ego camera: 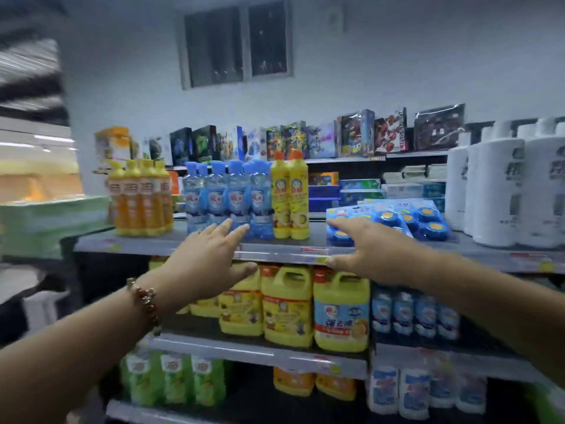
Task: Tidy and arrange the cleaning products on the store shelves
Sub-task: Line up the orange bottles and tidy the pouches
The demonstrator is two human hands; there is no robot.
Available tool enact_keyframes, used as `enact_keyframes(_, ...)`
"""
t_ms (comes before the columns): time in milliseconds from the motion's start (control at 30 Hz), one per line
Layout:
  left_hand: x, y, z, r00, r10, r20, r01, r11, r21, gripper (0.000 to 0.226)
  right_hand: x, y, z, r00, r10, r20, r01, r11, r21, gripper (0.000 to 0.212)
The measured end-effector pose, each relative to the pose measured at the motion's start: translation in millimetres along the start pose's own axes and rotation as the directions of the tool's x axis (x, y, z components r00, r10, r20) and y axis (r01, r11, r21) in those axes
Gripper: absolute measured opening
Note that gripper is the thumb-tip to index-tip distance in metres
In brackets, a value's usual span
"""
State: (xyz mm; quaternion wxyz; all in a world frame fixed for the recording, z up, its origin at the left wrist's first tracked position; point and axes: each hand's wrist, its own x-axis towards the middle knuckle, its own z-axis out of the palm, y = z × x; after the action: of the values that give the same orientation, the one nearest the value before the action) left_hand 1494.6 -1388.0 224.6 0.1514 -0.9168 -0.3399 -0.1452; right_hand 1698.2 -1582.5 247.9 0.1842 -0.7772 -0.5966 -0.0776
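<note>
Both forearms fill the lower frame of the head view; the left hand [211,255] and right hand [363,249] reach with straight, empty fingers toward the top shelf [275,249] at mid-frame. Left fingertips sit just before the blue bottles [227,200]; right fingertips touch the blister packs [394,218], which lie flat and askew. Risk, as judged: a careless sweep could topple the upright, tightly packed blue bottles against the yellow bottles [290,197], or push the loose packs off the shelf edge.

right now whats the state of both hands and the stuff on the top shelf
left hand: open, reaching toward the blue bottles
right hand: open, fingers over the blue blister packs
blue bottles: upright, capped
yellow bottles: upright, capped
orange bottles: upright
blue blister packs: lying flat, overlapping
white bottles: upright
</note>
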Motion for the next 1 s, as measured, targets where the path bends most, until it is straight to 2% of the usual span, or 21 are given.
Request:
enact_keyframes(200,-33.6,-97.2,-40.4,0.986,-0.162,0.035,0.161,0.986,0.048,0.089,72.0,-90.5,-8.1,0.994,-0.106,0.02,0.104,0.993,0.054,0.083)
enact_keyframes(500,-35.5,-209.2,-43.2,0.934,-0.354,0.052,0.346,0.931,0.118,0.088,183.5,-183.0,24.4,0.965,-0.25,0.073,0.246,0.967,0.067,0.087)
enact_keyframes(733,32.3,-283.2,-29.7,0.957,-0.29,0.022,0.276,0.93,0.243,0.088,292.7,-222.7,61.3,0.946,-0.323,0.024,0.321,0.945,0.064,0.086)
enact_keyframes(867,91.5,-334.1,-8.4,0.966,-0.26,0.007,0.25,0.937,0.242,0.088,364.8,-232.5,76.7,0.943,-0.333,-0.014,0.334,0.942,0.033,0.089)
enact_keyframes(1000,131.4,-383.9,14.2,0.968,-0.239,-0.073,0.249,0.948,0.199,0.09,419.4,-245.4,78.5,0.928,-0.365,-0.068,0.365,0.931,-0.01,0.085)
